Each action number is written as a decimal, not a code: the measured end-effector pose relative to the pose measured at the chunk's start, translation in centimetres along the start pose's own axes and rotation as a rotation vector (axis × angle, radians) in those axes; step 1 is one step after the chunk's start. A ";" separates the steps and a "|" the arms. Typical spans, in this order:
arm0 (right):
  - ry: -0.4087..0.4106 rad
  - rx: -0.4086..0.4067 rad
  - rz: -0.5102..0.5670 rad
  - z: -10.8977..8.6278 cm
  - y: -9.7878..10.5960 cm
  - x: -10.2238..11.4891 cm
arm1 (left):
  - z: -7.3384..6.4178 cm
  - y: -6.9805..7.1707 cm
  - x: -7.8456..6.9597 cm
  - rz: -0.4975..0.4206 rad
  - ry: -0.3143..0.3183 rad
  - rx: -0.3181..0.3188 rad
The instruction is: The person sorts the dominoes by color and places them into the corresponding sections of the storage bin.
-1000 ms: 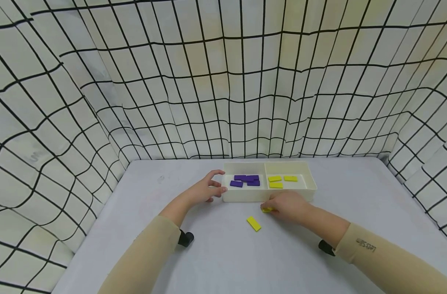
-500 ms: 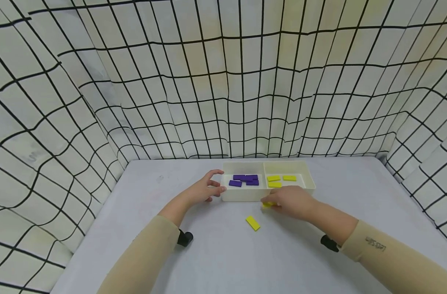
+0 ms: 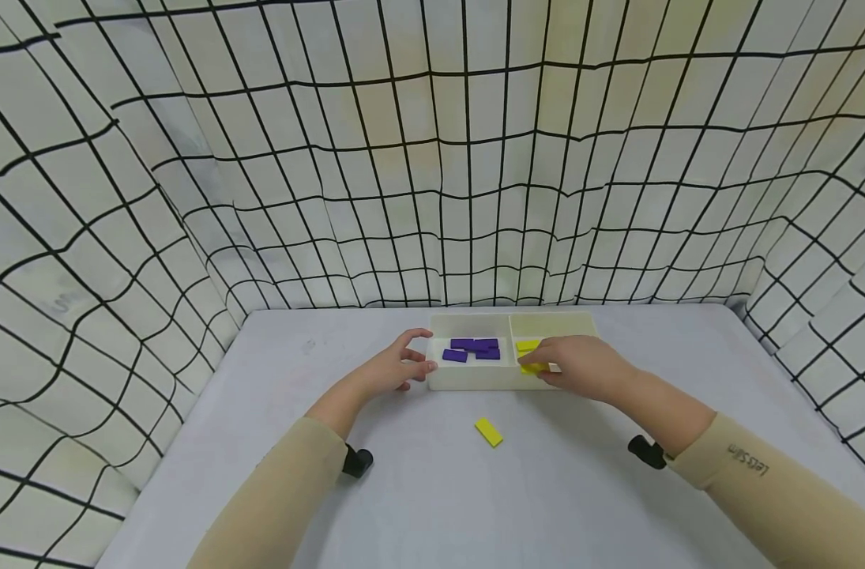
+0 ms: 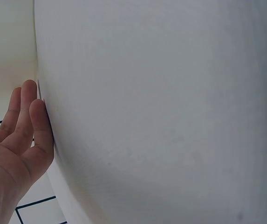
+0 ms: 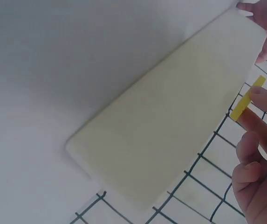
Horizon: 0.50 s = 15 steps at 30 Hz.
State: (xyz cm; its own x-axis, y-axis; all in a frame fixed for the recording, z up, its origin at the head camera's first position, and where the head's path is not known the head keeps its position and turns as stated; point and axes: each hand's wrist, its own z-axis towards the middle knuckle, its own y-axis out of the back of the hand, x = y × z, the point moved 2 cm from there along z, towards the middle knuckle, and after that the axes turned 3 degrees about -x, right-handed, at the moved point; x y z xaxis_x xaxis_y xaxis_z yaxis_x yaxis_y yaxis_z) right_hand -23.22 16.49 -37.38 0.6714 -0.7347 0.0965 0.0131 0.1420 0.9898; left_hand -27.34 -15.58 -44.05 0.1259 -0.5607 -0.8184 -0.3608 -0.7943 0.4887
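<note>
A white two-compartment box (image 3: 468, 381) stands at the back of the table. Several purple tiles (image 3: 454, 356) lie in its left compartment, and yellow tiles (image 3: 527, 346) in the right one, partly covered by my right hand (image 3: 587, 366). That hand is over the right compartment, pinching a yellow tile (image 5: 248, 99) between thumb and finger, seen edge-on in the right wrist view. At the box's left end my left hand (image 3: 395, 367) rests its fingertips against the wall, fingers loosely bent. One more yellow tile (image 3: 488, 432) lies on the table in front of the box.
The white table (image 3: 432, 506) reaches back to a wall of black netting (image 3: 468, 197) over pale cloth, which also rises on both sides. A black wrist camera (image 3: 358, 461) sits under the left sleeve, another camera (image 3: 646, 452) under the right.
My right hand has lifted the yellow tile from in front of the box, up over the front wall to the right compartment. The left hand stays at the box's left end.
</note>
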 end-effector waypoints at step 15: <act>-0.128 0.060 0.052 0.0 0.5 -3.5 | -0.3 0.0 -0.3 0.006 0.002 -0.002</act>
State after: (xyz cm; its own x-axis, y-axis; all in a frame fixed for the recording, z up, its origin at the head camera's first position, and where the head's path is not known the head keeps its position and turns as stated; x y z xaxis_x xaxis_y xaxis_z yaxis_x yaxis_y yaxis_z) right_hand -25.58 19.18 -37.28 0.5703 -0.8063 0.1568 -0.0666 0.1449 0.9872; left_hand -27.11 -15.48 -43.72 0.1260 -0.5660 -0.8147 -0.3601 -0.7914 0.4941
